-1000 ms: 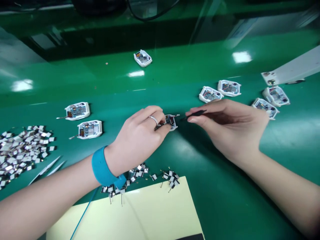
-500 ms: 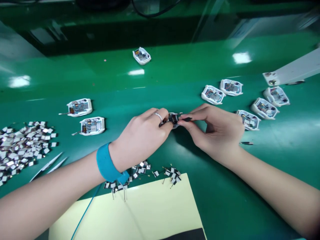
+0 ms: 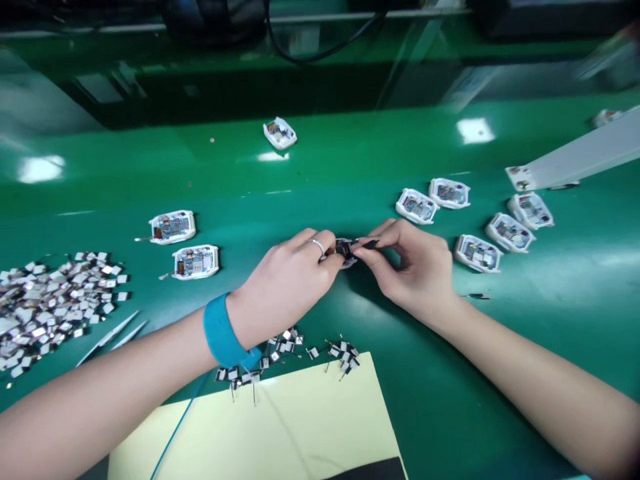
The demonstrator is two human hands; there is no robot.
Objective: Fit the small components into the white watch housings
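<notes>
A small white casing (image 3: 346, 253) is held at the middle of the green bench (image 3: 350, 160), pinched between the fingertips of the left hand (image 3: 287, 290), on which a ring (image 3: 318, 244) and a blue wrist strap (image 3: 220, 331) are worn. A thin black tool (image 3: 371, 244), possibly tweezers, is gripped by the right hand (image 3: 417, 270), and its tip is brought against the casing. The two hands are set close together. Further casings (image 3: 477, 253) are laid out to the right, a heap of silver parts (image 3: 50, 300) to the left, and a yellow sheet (image 3: 300, 427) nearest the person.
</notes>
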